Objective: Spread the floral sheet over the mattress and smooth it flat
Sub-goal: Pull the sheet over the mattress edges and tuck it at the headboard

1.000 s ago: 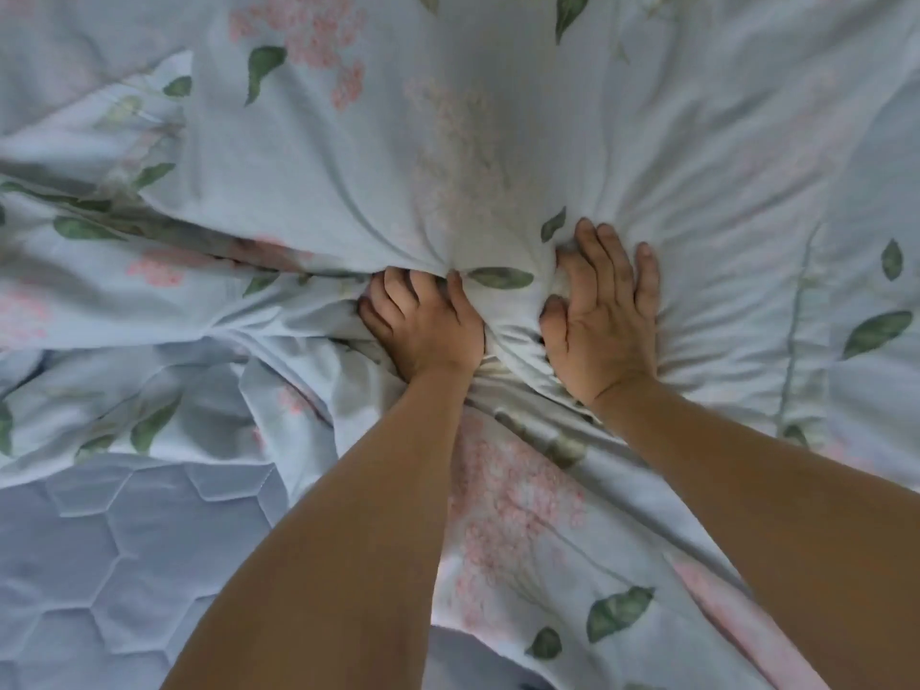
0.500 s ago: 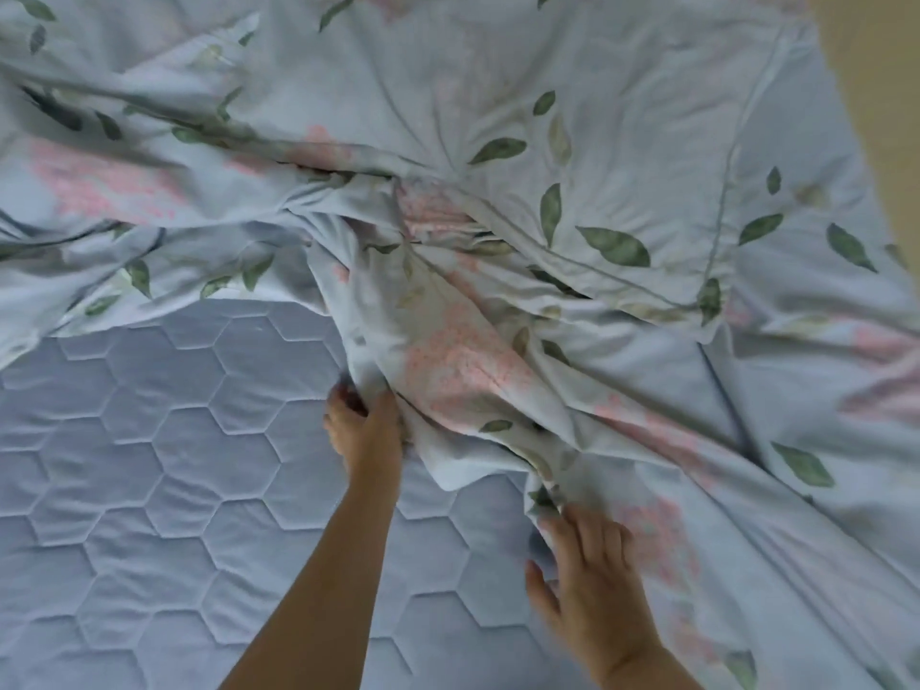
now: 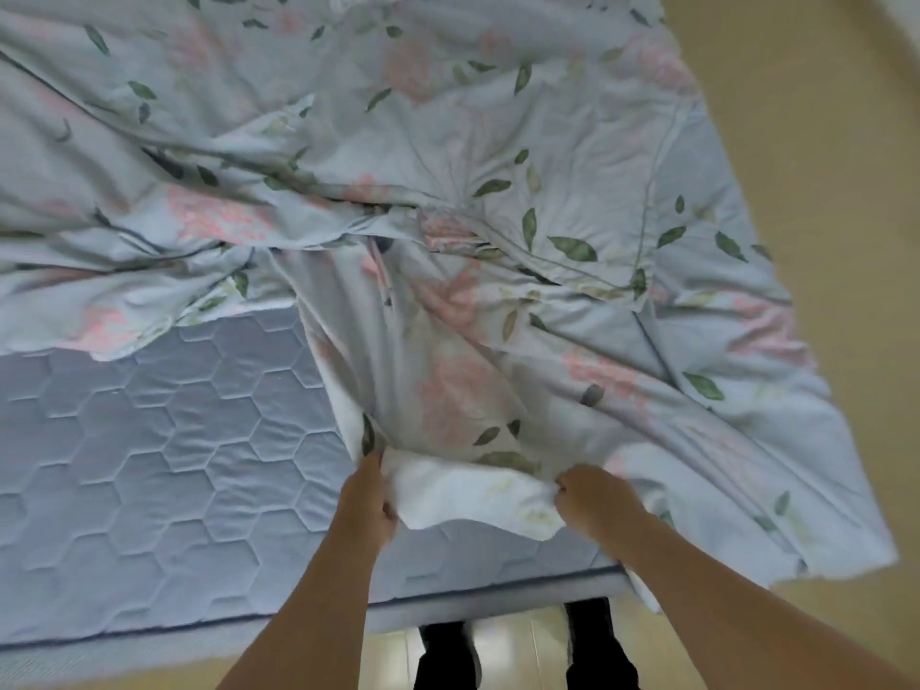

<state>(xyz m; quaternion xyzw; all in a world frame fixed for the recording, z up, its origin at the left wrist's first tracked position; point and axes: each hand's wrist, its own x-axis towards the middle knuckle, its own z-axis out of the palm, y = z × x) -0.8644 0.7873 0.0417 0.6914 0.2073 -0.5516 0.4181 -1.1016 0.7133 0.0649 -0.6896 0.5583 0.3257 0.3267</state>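
Observation:
The floral sheet (image 3: 498, 191), pale blue with pink blooms and green leaves, lies crumpled over the far and right parts of the mattress (image 3: 149, 465). The mattress is blue-grey with a hexagon quilt pattern, and its near left part is bare. My left hand (image 3: 366, 500) grips a near edge of the sheet. My right hand (image 3: 595, 500) grips the same edge further right. Between the hands the edge is folded over, showing its pale underside. The sheet's right side hangs off the mattress over the floor.
Beige floor (image 3: 821, 166) runs along the right side and below the mattress's near edge. My dark-clad legs (image 3: 522, 649) stand at that near edge.
Both hands have pulled back toward the mattress's near edge, drawing the sheet edge with them. My right hand has taken hold of the edge. The view has pulled back, showing the floor.

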